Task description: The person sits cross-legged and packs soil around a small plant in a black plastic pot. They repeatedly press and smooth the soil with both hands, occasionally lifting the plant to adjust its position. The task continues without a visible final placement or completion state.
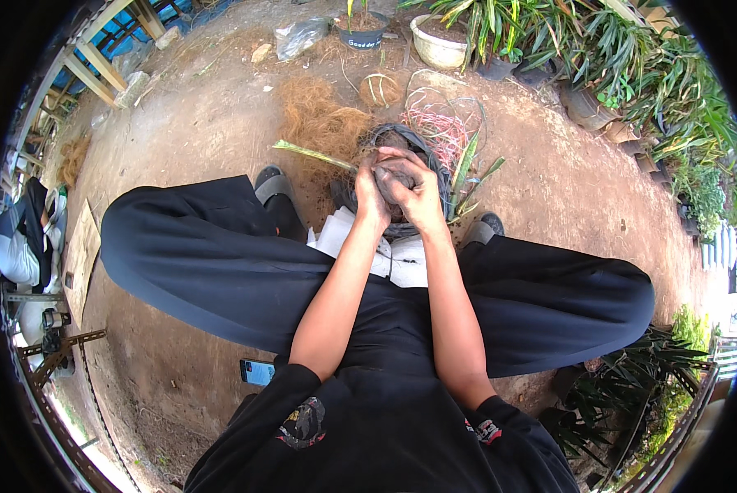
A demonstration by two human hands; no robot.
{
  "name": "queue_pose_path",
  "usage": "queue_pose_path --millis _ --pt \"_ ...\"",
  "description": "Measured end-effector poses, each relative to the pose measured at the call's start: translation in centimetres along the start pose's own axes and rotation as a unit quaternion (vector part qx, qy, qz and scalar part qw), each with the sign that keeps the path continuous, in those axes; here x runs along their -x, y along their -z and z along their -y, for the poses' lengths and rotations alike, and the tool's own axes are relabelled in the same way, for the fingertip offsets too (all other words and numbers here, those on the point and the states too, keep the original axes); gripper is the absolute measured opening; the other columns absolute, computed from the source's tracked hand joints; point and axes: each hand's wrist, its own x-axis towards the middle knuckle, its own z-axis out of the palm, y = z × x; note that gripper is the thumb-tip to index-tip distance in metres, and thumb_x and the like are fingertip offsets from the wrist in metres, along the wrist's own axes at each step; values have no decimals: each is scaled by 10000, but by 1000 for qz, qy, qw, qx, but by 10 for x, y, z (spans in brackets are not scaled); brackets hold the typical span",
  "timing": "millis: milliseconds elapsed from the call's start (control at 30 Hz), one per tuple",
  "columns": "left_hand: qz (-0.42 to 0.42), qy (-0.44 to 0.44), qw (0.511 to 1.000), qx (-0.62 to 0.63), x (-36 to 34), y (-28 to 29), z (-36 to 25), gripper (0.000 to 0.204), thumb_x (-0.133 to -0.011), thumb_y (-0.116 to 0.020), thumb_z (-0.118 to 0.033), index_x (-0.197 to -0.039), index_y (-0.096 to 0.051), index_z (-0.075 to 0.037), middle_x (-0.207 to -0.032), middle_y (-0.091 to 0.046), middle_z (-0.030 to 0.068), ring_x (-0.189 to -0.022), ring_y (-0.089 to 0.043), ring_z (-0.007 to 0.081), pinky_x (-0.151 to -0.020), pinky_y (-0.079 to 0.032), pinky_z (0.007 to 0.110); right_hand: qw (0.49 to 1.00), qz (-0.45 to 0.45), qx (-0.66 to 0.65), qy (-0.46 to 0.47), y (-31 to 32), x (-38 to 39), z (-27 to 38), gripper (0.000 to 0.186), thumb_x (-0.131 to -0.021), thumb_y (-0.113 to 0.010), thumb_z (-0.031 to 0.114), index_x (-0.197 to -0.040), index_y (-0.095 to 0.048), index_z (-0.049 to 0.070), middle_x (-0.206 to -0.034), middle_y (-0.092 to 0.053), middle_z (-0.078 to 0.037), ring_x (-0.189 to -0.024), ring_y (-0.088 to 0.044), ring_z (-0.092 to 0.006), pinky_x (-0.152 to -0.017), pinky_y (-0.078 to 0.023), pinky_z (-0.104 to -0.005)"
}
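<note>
My left hand (370, 195) and my right hand (416, 191) are cupped together around a dark clump of soil (395, 174), fingers curled and smeared with dirt. From beside my left hand a pale green plant stem (315, 154) sticks out to the left; its lower end is hidden by the hand. Just beyond and below my hands sits a black plastic bag (442, 168) with dark soil in it. A white sack (333, 237) lies between my feet, under my wrists.
Brown coir fibre (315, 111) is heaped beyond my left hand. A tangle of pink twine (436, 131), a bound fibre ball (380, 89) and cut green leaves (465, 168) lie around the bag. Potted plants (441, 43) line the far side. A phone (257, 372) rests by my left hip.
</note>
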Motion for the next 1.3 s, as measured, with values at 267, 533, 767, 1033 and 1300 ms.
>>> queue_pose_path --millis 267,533,767,1033,1300 --pt "-20 -2 999 -34 8 -3 -7 363 -923 -385 -384 -1006 -574 -85 -973 -602 55 -921 -602 163 -810 -490 334 999 -32 0 -26 -5 0 -1 235 -877 -522 91 -1020 -675 -14 -1162 -609 -162 -1108 -560 -245 -960 -414 -358" --pt "-35 -21 998 -53 7 -7 -5 348 -915 -392 -377 -1008 -573 -95 -1001 -607 64 -953 -609 177 -822 -498 358 998 -40 -35 -33 -2 1 -8 261 -893 -528 124 -1064 -655 -26 -1180 -605 -157 -1136 -540 -232 -989 -386 -331" --pt "-48 25 998 -29 9 -10 -11 380 -916 -399 -405 -1038 -573 -90 -1005 -604 56 -935 -608 176 -800 -498 337 999 -11 -11 -31 -2 1 -14 258 -891 -548 143 -1062 -666 -10 -1190 -602 -154 -1140 -538 -240 -1001 -374 -335" --pt "-34 15 999 -39 3 -15 0 430 -921 -502 -479 -1093 -548 -88 -1001 -605 55 -927 -611 152 -794 -517 328 967 -97 -204 -116 -2 -2 -8 479 -956 -469 357 -1298 -476 22 -1168 -606 -109 -1138 -519 -219 -1017 -357 -336" --pt "109 -83 987 -84 13 -8 9 347 -866 -631 -105 -1172 -468 -84 -1154 -542 59 -1053 -551 159 -863 -490 309 964 -168 -174 -113 1 -3 -29 380 -987 -441 244 -1260 -507 -11 -1129 -612 -124 -1052 -552 -187 -973 -385 -297"
